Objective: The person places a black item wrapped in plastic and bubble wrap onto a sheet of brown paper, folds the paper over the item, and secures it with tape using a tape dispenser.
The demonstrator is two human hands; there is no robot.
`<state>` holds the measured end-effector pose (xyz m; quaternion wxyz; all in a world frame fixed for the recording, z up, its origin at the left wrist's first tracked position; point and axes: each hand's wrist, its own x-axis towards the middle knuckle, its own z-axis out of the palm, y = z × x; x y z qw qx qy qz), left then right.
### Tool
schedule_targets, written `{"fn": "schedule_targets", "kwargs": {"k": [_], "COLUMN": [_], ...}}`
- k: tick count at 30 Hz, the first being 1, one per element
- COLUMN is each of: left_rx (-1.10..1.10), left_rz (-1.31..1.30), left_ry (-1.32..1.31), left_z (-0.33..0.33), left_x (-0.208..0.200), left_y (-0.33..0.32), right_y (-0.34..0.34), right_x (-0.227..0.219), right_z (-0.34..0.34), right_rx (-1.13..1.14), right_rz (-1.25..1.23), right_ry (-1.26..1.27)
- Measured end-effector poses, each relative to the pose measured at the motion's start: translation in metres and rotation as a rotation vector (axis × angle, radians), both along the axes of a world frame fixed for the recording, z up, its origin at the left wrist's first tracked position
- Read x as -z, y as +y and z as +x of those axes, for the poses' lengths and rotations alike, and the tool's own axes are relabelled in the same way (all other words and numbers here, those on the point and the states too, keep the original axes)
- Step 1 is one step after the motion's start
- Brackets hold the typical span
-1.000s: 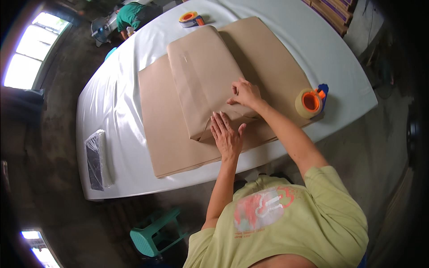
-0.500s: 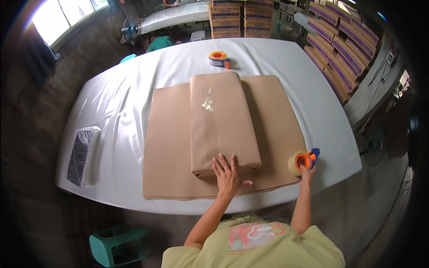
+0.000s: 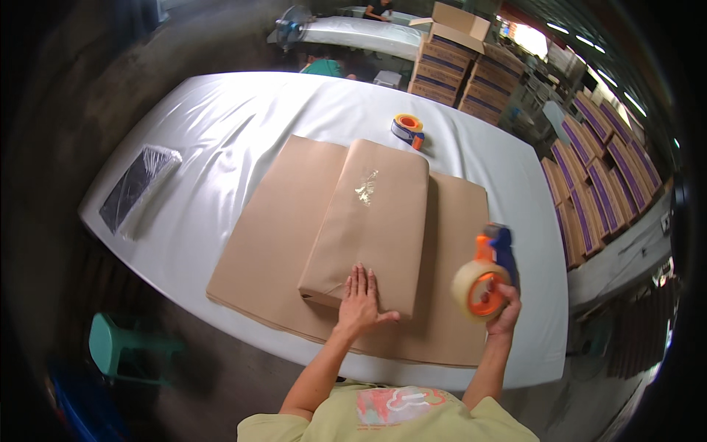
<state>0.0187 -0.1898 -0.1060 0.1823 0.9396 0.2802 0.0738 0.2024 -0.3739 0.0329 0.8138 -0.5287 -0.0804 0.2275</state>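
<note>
A block-shaped parcel (image 3: 379,228) wrapped in brown paper lies on a stack of flat brown paper sheets (image 3: 272,221). Clear, shiny tape shows on its top towards the far end. My left hand (image 3: 361,306) rests open, fingers stretched, on the parcel's near end. In my right hand (image 3: 502,309) is a tape dispenser (image 3: 486,283), orange and blue with a wide roll of tape, raised over the right edge of the sheets. My fingers reach into the roll's orange hub.
A second tape dispenser (image 3: 408,130) sits beyond the parcel. A plastic-wrapped dark pack (image 3: 138,188) lies on the white-covered table (image 3: 213,140) at left. A green stool (image 3: 110,346) stands below. Cartons (image 3: 449,70) are stacked behind, more at right. Two people are farther back.
My right hand has lifted the tape dispenser from the table's right side, and it now stands more upright. My left hand stays on the parcel. The whole view has turned.
</note>
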Motion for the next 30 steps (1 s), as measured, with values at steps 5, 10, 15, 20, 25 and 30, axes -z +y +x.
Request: {"fn": "schedule_targets", "kwargs": {"k": [5, 10, 15, 20, 25, 30], "left_rx": [-0.070, -0.210, -0.507, -0.656, -0.645, -0.611], "left_rz": [-0.378, -0.974, -1.147, -1.527, -1.542, -1.617], "left_ry": [-0.258, -0.967, -1.229, -1.574, -1.515, -1.420], "left_z": [0.001, -0.012, 0.003, -0.010, -0.013, -0.010], "left_x": [0.006, -0.007, -0.023, -0.032, -0.006, 0.008], "left_y": [0.009, 0.016, 0.008, 0.017, 0.031, 0.042], "right_y": [0.038, 0.083, 0.123, 0.140, 0.140, 0.116], "right_x": [-0.025, -0.025, -0.013, 0.014, 0.026, 0.015], "right_z": [0.002, -0.008, -0.038, -0.055, -0.051, -0.017], "right_rx": [-0.527, -0.767, -0.826, -0.898, -0.994, -1.063], "right_rz": [-0.155, -0.310, -0.325, -0.358, -0.390, -0.367], "right_ry": [-0.550, -1.007, -1.264, -1.452, -1.438, -1.356]}}
